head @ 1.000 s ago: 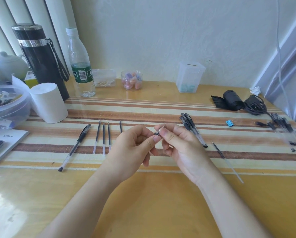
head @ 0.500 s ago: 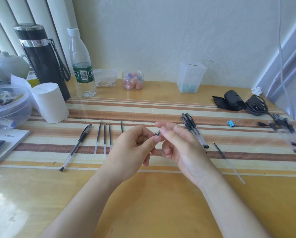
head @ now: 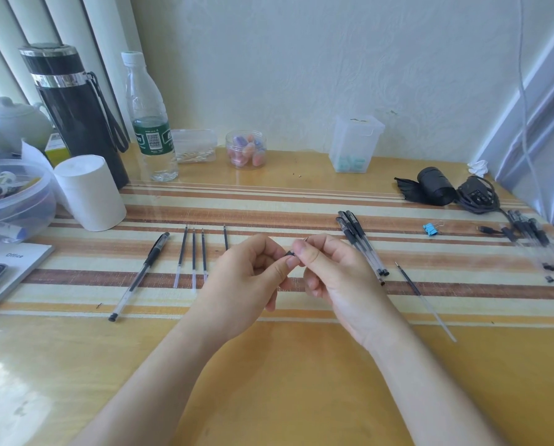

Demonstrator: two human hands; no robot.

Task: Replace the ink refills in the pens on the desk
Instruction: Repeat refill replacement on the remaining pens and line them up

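My left hand [head: 246,284] and my right hand [head: 337,278] meet above the striped mat, both pinching one pen [head: 291,253]; only a short dark piece and its metal tip show between the fingers. On the mat to the left lies a whole black-grip pen [head: 140,275], with several loose ink refills [head: 192,255] in a row beside it. Right of my hands lies a bundle of clear pens [head: 361,243], then a single refill [head: 423,299]. More pens [head: 533,239] lie at the far right.
A black flask [head: 76,114], water bottle [head: 148,120], white roll [head: 90,191] and clear bowl [head: 11,201] crowd the back left. Small plastic containers [head: 246,149] line the wall. A black cable bundle [head: 475,194] and blue binder clip [head: 430,229] sit at the right.
My fingers have shifted slightly on the pen between my hands, covering more of its tip end. Everything on the desk stays where it was.
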